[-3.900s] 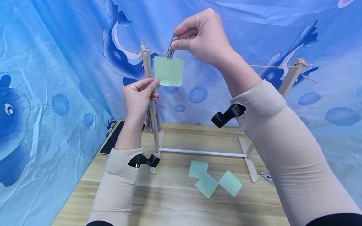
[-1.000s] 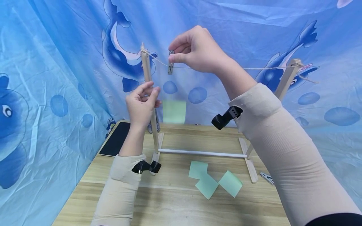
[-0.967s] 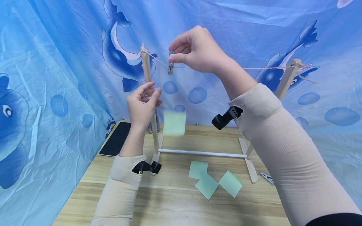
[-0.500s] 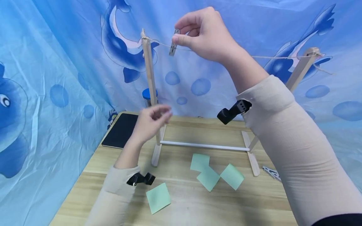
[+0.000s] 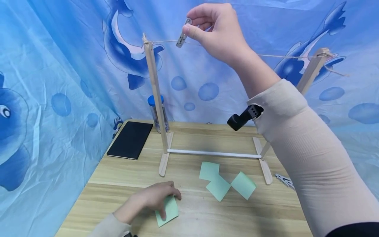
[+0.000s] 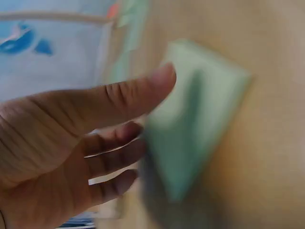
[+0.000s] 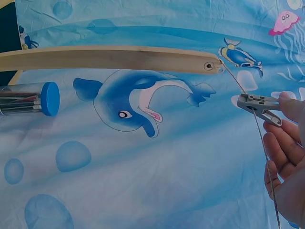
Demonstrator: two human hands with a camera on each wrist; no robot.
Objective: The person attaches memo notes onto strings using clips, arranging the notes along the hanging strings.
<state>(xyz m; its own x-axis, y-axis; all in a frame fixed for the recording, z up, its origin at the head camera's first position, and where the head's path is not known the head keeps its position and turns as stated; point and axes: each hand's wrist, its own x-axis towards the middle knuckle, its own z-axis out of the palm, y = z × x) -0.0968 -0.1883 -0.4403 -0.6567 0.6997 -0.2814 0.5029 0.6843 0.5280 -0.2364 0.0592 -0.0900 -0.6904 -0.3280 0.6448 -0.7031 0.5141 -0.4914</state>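
Observation:
Up at the string (image 5: pixel 287 56), my right hand (image 5: pixel 220 31) pinches a grey clothes peg (image 7: pixel 257 102) between thumb and fingers. In the right wrist view the string runs through the peg's jaws, with no paper in them. My left hand (image 5: pixel 157 197) is low over the table, thumb and fingers spread above a pale green sticky note (image 5: pixel 172 210) and partly covering it. The left wrist view, blurred, has the thumb and fingers apart beside the note (image 6: pixel 200 100). Several more green notes (image 5: pixel 218 187) lie in the middle of the table.
A wooden frame with a left post (image 5: pixel 157 89), a right post (image 5: pixel 312 72) and a white crossbar (image 5: pixel 213 153) carries the string. Behind stand a black notebook (image 5: pixel 130 140) and a blue-lidded jar (image 5: pixel 154 112). Another peg (image 5: pixel 285 181) lies beside the right foot.
The green note has dropped from the string onto the table at the front left. My left hand has come down to it. My right hand stays at the string with the peg.

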